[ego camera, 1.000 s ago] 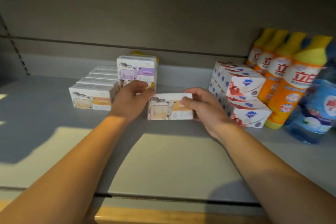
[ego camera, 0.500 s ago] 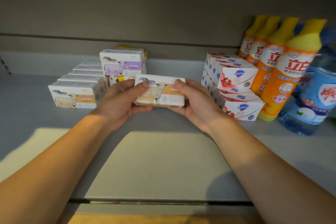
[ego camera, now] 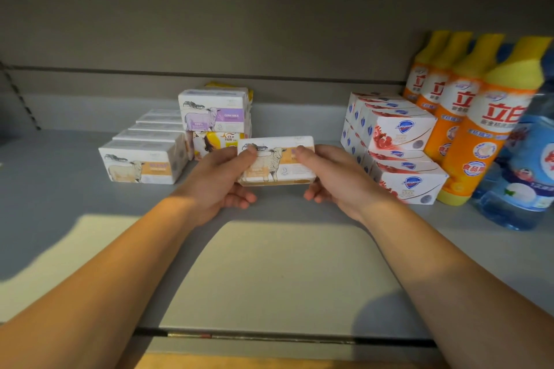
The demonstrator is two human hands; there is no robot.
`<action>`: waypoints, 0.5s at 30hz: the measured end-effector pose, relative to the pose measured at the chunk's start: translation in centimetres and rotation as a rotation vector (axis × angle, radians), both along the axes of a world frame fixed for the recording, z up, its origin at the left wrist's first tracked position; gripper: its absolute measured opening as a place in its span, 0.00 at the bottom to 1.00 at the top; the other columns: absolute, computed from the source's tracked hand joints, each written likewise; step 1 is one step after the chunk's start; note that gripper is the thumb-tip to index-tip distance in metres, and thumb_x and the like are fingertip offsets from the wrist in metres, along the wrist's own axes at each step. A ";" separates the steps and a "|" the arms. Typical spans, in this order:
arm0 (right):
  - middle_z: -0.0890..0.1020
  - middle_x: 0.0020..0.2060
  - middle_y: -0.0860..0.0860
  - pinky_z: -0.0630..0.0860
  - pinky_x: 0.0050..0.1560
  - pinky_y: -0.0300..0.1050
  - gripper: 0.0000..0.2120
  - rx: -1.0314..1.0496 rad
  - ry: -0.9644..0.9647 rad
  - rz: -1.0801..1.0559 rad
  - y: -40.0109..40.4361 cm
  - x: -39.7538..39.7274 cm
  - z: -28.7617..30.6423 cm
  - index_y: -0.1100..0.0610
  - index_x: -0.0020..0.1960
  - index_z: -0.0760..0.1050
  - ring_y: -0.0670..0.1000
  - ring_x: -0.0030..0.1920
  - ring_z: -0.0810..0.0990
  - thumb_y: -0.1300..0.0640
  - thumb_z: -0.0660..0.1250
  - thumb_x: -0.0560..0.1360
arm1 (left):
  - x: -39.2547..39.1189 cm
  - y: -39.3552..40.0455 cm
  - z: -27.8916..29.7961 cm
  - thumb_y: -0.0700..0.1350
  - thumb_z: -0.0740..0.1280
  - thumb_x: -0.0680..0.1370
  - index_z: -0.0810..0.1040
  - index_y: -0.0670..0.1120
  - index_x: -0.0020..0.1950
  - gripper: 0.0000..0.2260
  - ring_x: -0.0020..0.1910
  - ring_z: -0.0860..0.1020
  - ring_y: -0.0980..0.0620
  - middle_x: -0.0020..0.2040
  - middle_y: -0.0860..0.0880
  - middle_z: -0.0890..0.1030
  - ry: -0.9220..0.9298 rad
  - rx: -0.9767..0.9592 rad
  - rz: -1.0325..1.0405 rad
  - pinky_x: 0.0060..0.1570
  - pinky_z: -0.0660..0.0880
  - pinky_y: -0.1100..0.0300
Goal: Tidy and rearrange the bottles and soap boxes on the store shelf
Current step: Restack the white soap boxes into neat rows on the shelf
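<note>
A white soap box with a sheep picture and an orange band point(ego camera: 277, 162) is held above the grey shelf point(ego camera: 269, 263), tilted toward me. My left hand point(ego camera: 220, 186) grips its left end and my right hand point(ego camera: 335, 180) grips its right end. To the left, a row of matching sheep soap boxes point(ego camera: 144, 162) runs toward the back. Behind the held box, a purple-band sheep box point(ego camera: 214, 112) sits on a yellow box point(ego camera: 217, 142).
Stacked white and red soap boxes point(ego camera: 398, 153) stand at the right. Beyond them is a row of orange bottles with yellow caps point(ego camera: 476, 129), then a blue bottle point(ego camera: 521, 177) at the far right. The shelf's front edge point(ego camera: 269, 335) runs below my forearms.
Both hands lifted the orange-band sheep box off the shelf and tipped its front face up toward me. The other boxes and the bottles kept their places.
</note>
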State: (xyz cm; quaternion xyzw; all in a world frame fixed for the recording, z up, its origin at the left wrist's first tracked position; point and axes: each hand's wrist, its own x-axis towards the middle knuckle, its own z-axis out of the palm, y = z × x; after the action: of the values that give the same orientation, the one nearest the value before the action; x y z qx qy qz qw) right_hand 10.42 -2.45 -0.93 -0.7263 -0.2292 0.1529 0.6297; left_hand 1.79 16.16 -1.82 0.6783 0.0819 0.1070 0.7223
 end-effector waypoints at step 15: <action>0.81 0.55 0.44 0.80 0.52 0.51 0.22 0.051 -0.553 -0.010 0.0 -0.6 0.6 0.47 0.63 0.76 0.47 0.50 0.81 0.62 0.72 0.72 | 0.3 0.2 0.7 0.60 0.63 0.78 0.78 0.47 0.59 0.19 0.45 0.84 0.36 0.49 0.41 0.85 0.105 -0.312 0.003 0.37 0.81 0.51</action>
State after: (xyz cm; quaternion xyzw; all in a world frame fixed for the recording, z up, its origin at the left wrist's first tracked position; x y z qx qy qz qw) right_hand 9.86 -2.47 -0.36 -0.7254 -0.3928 -0.0602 0.5620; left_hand 2.06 16.37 -1.10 0.5626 0.1364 0.0586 0.8133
